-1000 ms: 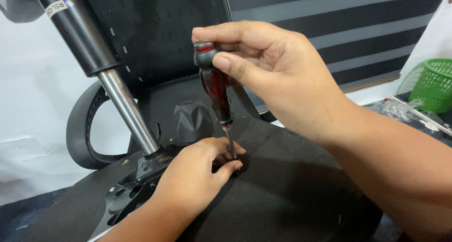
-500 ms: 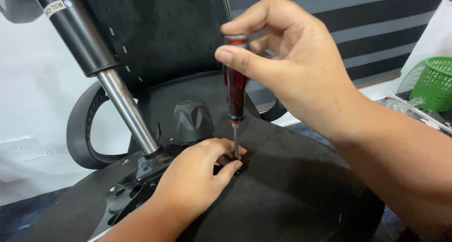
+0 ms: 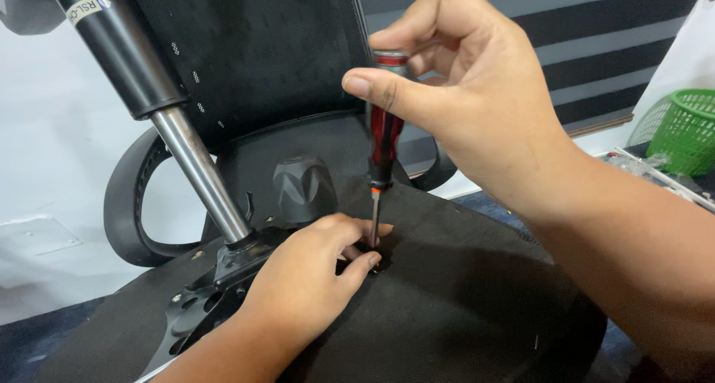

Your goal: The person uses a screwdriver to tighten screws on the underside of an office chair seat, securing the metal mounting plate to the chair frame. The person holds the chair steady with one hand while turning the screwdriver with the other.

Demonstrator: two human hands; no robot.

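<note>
At the far left a black gas cylinder (image 3: 112, 48) slants down into a silver piston rod (image 3: 201, 178), which enters the metal base plate (image 3: 201, 308) bolted to the underside of an upturned office chair seat (image 3: 462, 308). A curved armrest (image 3: 123, 204) shows behind it.

The left hand (image 3: 305, 279) lies flat on the seat just right of the plate, its fingertips pressed together around the spot where the screwdriver tip lands; whatever it steadies there is hidden under the fingers.

The screwdriver (image 3: 383, 133), with a red-and-black handle, stands nearly upright, its shaft reaching down to the seat between those fingertips. The right hand (image 3: 477, 115) pinches the top of the handle between thumb and fingers.

A green basket (image 3: 689, 130) sits at the far right, well apart.

Risk, as I judge it: with the handle held only by a light pinch at the top, the tip could slip off the screw and jab the left fingers that touch it, or tear the fabric.
</note>
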